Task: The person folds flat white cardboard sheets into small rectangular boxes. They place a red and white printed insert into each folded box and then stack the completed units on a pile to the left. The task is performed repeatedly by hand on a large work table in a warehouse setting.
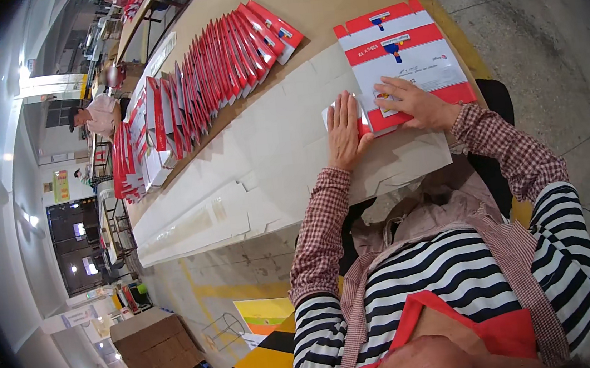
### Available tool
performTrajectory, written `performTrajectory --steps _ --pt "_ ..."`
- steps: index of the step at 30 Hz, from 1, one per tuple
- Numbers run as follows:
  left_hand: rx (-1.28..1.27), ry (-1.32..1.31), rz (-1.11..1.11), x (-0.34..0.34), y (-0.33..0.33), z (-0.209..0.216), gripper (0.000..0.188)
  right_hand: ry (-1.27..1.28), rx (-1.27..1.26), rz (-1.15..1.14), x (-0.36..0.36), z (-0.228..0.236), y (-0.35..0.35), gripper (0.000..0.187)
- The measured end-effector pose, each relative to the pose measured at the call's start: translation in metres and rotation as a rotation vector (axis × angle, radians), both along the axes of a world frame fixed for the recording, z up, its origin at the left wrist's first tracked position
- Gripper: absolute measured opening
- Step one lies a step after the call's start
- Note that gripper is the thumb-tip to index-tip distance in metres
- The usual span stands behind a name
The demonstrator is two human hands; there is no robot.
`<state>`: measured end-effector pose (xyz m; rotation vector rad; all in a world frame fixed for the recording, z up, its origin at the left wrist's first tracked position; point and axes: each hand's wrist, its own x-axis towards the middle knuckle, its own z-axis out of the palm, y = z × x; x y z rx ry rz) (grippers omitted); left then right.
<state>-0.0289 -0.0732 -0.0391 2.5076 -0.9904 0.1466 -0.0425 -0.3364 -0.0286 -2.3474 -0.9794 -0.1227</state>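
A red and white printed carton (407,50) lies flat, unfolded, at the table's right end. My left hand (346,134) presses flat on a small red and white flap at the carton's near left edge, fingers stretched out. Across the carton's near part rests my right hand (410,103), palm down with its fingers apart. Both hands touch the cardboard and grip nothing I can see. The underside of the flap is hidden beneath my left palm.
A long row of folded red and white cartons (224,58) stands along the table's far side. Pale cardboard sheets (250,163) cover the tabletop. A person (101,117) stands at the far left. A brown cardboard box (155,348) sits at the lower left.
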Motion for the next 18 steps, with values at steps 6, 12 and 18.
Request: performTrajectory --steps 6,12,18 --pt "0.241 -0.029 0.003 0.000 -0.006 -0.002 0.090 -0.037 -0.024 0.002 -0.005 -0.018 0.002 0.078" --pt "0.271 0.005 -0.044 -0.001 -0.005 -0.007 0.073 -0.092 0.185 0.051 -0.006 -0.038 0.010 0.066" --pt "0.340 0.072 0.098 0.011 0.000 -0.020 0.053 -0.171 0.095 0.024 0.011 -0.053 0.020 0.056"
